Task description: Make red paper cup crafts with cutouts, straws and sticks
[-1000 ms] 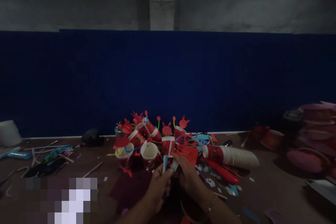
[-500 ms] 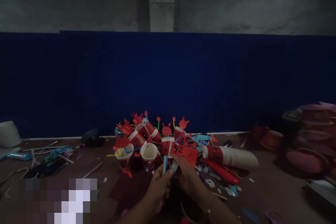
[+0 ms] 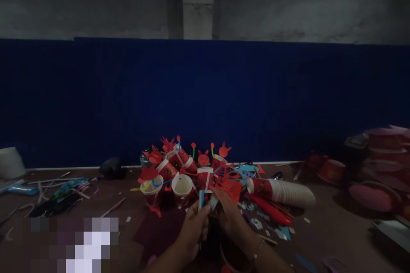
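In the lower middle, my left hand (image 3: 194,231) is closed around a few drinking straws (image 3: 201,199), blue, white and yellow, that stick up past its thumb. Beside it my right hand (image 3: 231,218) has its fingers together against a pale, striped bundle (image 3: 214,201) that looks like more straws; its fingertips are partly hidden. Just beyond the hands stands a red paper cup (image 3: 205,178) with a red cut-out head. To its left is an open red-and-white cup (image 3: 182,188). Red paper (image 3: 229,188) lies behind my right fingers.
Several decorated cups (image 3: 168,167) are piled against the blue wall panel (image 3: 205,94). On the right, a stack of nested cups (image 3: 285,192) lies sideways by a long red object (image 3: 272,210) and paper scraps. Straws and coloured strips (image 3: 72,185) litter the left.
My hands have shifted only very slightly, the right one a touch to the right. The left hand keeps its hold on the straws, and the cups stay in place.
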Motion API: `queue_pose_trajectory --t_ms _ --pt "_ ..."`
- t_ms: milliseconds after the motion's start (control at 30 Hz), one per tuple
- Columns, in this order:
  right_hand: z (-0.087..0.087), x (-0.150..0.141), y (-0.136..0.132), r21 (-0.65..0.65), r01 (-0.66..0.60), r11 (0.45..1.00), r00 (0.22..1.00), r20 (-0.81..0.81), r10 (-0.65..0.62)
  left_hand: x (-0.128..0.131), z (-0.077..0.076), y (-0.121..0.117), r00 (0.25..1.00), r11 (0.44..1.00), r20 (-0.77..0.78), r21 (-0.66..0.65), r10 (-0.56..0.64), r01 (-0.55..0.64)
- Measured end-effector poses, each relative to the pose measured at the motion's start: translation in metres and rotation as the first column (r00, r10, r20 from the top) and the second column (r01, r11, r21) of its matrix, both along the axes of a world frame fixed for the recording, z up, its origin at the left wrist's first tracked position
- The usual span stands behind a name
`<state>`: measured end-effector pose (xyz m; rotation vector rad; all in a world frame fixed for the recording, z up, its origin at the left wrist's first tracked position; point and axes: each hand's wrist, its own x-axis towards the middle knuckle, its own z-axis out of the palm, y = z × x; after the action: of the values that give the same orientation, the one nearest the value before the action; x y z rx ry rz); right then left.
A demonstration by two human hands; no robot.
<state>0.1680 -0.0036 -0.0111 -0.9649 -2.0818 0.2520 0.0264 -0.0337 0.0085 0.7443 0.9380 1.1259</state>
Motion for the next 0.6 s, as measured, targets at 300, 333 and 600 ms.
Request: queue_pose_trajectory --t_ms 300,333,600 --pt "0.006 -0.001 -0.003 -0.033 0.002 0.999 0.999 0.052 0.0 0.0 0.002 -0.002 0.997 0.999 -0.07 -0.04 0.032 -0.035" --pt "0.008 -0.001 -0.005 -0.034 0.0 0.999 0.999 0.052 0.002 -0.001 0.003 -0.002 0.997 0.998 -0.068 -0.044 0.03 -0.033" --pt "0.014 -0.003 -0.008 -0.035 -0.014 0.999 0.999 0.048 0.015 0.001 0.002 0.0 1.0 0.999 -0.03 -0.032 0.009 -0.01"
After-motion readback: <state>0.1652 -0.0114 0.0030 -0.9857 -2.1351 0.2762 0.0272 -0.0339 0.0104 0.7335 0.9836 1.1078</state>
